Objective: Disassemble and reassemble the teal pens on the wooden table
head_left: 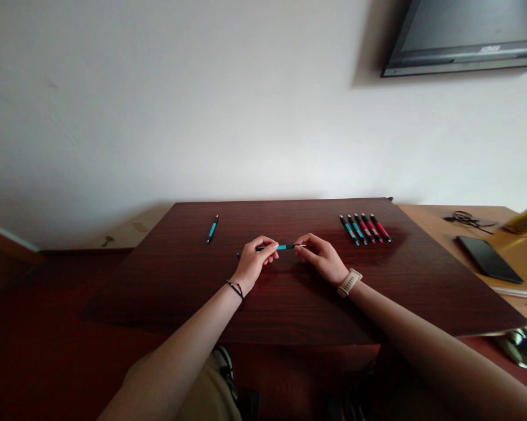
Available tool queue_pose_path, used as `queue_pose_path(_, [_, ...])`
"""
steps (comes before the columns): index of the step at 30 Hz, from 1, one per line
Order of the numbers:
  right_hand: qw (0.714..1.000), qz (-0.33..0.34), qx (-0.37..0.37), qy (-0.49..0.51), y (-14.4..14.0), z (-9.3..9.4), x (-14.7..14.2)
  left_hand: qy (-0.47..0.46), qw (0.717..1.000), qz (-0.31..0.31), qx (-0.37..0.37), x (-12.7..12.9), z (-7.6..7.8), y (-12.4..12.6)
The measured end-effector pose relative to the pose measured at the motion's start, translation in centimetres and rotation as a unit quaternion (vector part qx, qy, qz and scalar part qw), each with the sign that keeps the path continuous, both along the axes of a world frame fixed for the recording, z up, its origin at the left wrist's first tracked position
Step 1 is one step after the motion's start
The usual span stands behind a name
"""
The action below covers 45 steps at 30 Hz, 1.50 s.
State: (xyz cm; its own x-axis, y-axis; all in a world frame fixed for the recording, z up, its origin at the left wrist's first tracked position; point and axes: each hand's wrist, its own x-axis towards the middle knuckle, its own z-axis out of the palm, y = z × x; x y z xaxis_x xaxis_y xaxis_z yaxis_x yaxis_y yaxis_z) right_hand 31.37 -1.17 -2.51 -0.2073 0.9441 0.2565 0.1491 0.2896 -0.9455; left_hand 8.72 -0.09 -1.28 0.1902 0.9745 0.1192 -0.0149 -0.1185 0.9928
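Observation:
A blue and black pen (282, 247) is held level above the middle of the dark wooden table. My left hand (255, 260) grips its left part between thumb and fingers. At its right end my right hand (322, 257) pinches the tip, where a thin pale bit shows; whether that bit is a separate part I cannot tell. Left of my left hand a small blue tip (238, 255) peeks out, the rest of it hidden. Farther left lies a single blue and black pen (212, 229). On the right, several pens lie side by side, blue ones (352, 229) then red ones (377, 227).
The dark table (193, 292) meets the wall at its back edge. Beside it on the right, a lighter table (425, 219) carries a phone (489, 258), a black cable (467, 219) and a yellow object (524, 221). A screen (469, 35) hangs on the wall.

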Motion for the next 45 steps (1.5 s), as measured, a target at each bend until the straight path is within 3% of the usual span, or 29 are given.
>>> queue_pose_path(45, [1.0, -0.004, 0.006, -0.014, -0.32, 0.49, -0.14, -0.001, 1.0, -0.004, 0.002, 0.09, 0.26, -0.14])
